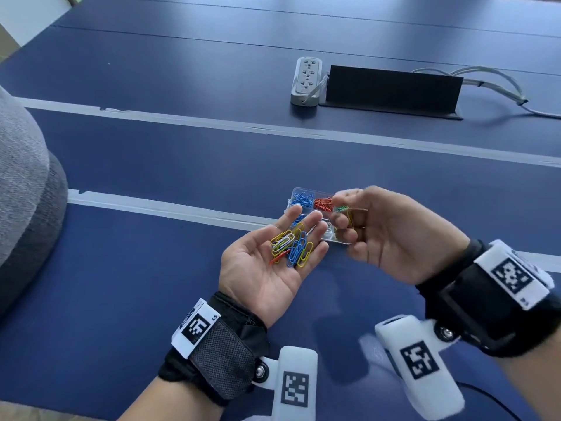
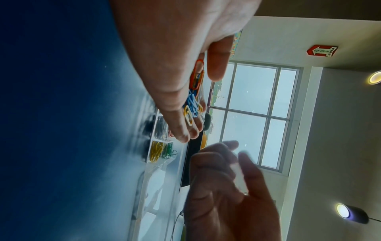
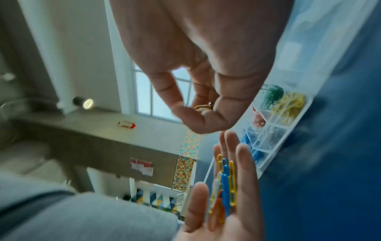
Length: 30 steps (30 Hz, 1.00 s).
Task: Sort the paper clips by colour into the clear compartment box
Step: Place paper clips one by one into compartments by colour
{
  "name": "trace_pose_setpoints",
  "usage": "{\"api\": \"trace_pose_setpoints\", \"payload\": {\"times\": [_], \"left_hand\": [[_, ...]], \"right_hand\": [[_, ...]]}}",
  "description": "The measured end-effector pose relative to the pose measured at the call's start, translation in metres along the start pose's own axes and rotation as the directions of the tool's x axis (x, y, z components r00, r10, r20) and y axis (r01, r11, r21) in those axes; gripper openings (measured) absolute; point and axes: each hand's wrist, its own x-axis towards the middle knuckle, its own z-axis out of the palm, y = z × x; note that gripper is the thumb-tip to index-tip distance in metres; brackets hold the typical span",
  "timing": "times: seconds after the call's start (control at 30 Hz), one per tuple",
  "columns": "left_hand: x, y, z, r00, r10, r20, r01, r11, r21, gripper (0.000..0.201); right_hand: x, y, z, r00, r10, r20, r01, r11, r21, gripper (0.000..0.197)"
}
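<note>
My left hand lies palm up with straight fingers, carrying a loose pile of paper clips in yellow, blue, white and red. Just right of it my right hand pinches a yellow paper clip between thumb and fingers, above the clear compartment box. The box rests on the blue table, partly hidden behind both hands; blue clips, red clips and green clips show in separate compartments. The right wrist view shows the pinched clip, the box and the palm pile.
A white power strip and a black cable cover with grey cables sit at the far side of the blue table. Pale tape stripes cross it. A grey cushion lies at the left edge.
</note>
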Motion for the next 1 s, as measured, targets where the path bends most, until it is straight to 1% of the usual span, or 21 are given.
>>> {"api": "trace_pose_setpoints", "payload": {"times": [0.07, 0.1, 0.13, 0.17, 0.2, 0.23, 0.27, 0.37, 0.4, 0.43, 0.5, 0.57, 0.6, 0.67, 0.7, 0.73, 0.8, 0.83, 0.87, 0.93, 1.0], "left_hand": [[-0.001, 0.0, 0.001, 1.0, 0.009, 0.008, -0.009, 1.0, 0.003, 0.047], [-0.001, 0.001, 0.001, 1.0, 0.013, 0.013, -0.013, 1.0, -0.002, 0.047], [-0.001, 0.001, 0.001, 1.0, 0.017, 0.016, -0.017, 1.0, -0.011, 0.048], [0.0, 0.001, 0.001, 1.0, 0.02, 0.014, -0.02, 1.0, -0.016, 0.048], [0.0, 0.001, 0.001, 1.0, 0.023, 0.006, -0.023, 1.0, -0.008, 0.048], [0.0, 0.0, 0.002, 1.0, 0.027, -0.006, -0.027, 1.0, 0.004, 0.047], [0.0, -0.001, 0.002, 0.999, 0.031, -0.021, -0.031, 0.999, 0.011, 0.047], [0.001, -0.003, 0.001, 0.999, 0.034, -0.038, -0.033, 0.999, 0.011, 0.048], [0.001, -0.003, 0.0, 0.999, 0.032, -0.037, -0.032, 0.999, 0.009, 0.048], [0.001, -0.003, 0.0, 0.999, 0.03, -0.033, -0.03, 1.0, 0.004, 0.047], [0.002, -0.002, 0.001, 0.999, 0.031, -0.024, -0.031, 0.999, -0.003, 0.046], [0.001, -0.002, 0.001, 0.999, 0.032, -0.019, -0.032, 0.999, 0.011, 0.045], [0.001, -0.002, 0.001, 1.0, 0.025, -0.019, -0.025, 0.999, 0.023, 0.045], [0.0, -0.003, 0.001, 1.0, 0.0, -0.025, 0.001, 0.999, 0.037, 0.046], [0.0, -0.004, 0.0, 1.0, -0.011, -0.028, 0.012, 0.999, 0.041, 0.048], [0.0, -0.004, 0.0, 0.999, -0.019, -0.03, 0.021, 0.999, 0.047, 0.051], [-0.001, -0.005, 0.0, 0.999, -0.03, -0.018, 0.031, 0.998, 0.059, 0.054], [-0.001, -0.004, 0.0, 1.0, -0.03, -0.007, 0.031, 0.998, 0.061, 0.055], [-0.001, -0.004, 0.0, 1.0, -0.029, 0.001, 0.029, 0.998, 0.053, 0.056], [-0.001, -0.004, 0.0, 0.999, -0.029, 0.017, 0.029, 0.999, 0.027, 0.057], [-0.002, -0.005, -0.001, 0.999, -0.028, 0.03, 0.027, 0.999, 0.024, 0.057]], "right_hand": [[0.002, 0.003, 0.003, 0.995, -0.099, -0.002, 0.094, 0.951, -0.293, 0.016], [0.002, 0.007, 0.006, 0.983, -0.183, 0.02, 0.167, 0.842, -0.513, 0.021], [0.001, 0.011, 0.009, 0.962, -0.266, 0.059, 0.228, 0.667, -0.709, 0.025], [0.001, 0.016, 0.013, 0.934, -0.342, 0.099, 0.264, 0.476, -0.839, 0.026], [0.0, 0.02, 0.015, 0.909, -0.395, 0.134, 0.274, 0.324, -0.905, 0.026], [0.0, 0.022, 0.018, 0.89, -0.425, 0.163, 0.282, 0.233, -0.931, 0.025], [0.0, 0.024, 0.019, 0.88, -0.44, 0.178, 0.289, 0.198, -0.937, 0.025], [0.004, 0.026, 0.015, 0.879, -0.445, 0.174, 0.286, 0.198, -0.937, 0.024], [0.004, 0.026, 0.015, 0.888, -0.426, 0.174, 0.287, 0.217, -0.933, 0.023], [0.004, 0.025, 0.015, 0.905, -0.389, 0.173, 0.294, 0.278, -0.915, 0.022], [0.001, 0.02, 0.015, 0.938, -0.302, 0.171, 0.314, 0.529, -0.788, 0.023], [0.002, 0.012, 0.012, 0.962, -0.249, 0.111, 0.268, 0.784, -0.561, 0.025], [0.003, 0.008, 0.011, 0.973, -0.22, 0.067, 0.227, 0.876, -0.426, 0.026], [0.006, 0.002, 0.009, 0.981, -0.195, 0.006, 0.189, 0.942, -0.278, 0.025], [0.008, 0.002, 0.008, 0.978, -0.21, -0.006, 0.197, 0.926, -0.323, 0.024], [0.01, 0.004, 0.007, 0.969, -0.247, 0.003, 0.222, 0.864, -0.451, 0.02], [0.013, 0.008, 0.007, 0.944, -0.322, 0.071, 0.265, 0.614, -0.743, 0.004], [0.014, 0.01, 0.007, 0.932, -0.346, 0.109, 0.281, 0.498, -0.82, 0.003], [0.015, 0.012, 0.007, 0.921, -0.364, 0.136, 0.295, 0.425, -0.856, 0.006], [0.016, 0.014, 0.008, 0.903, -0.402, 0.153, 0.313, 0.371, -0.874, 0.01], [0.019, 0.014, 0.008, 0.902, -0.4, 0.164, 0.326, 0.38, -0.866, 0.01]]}}
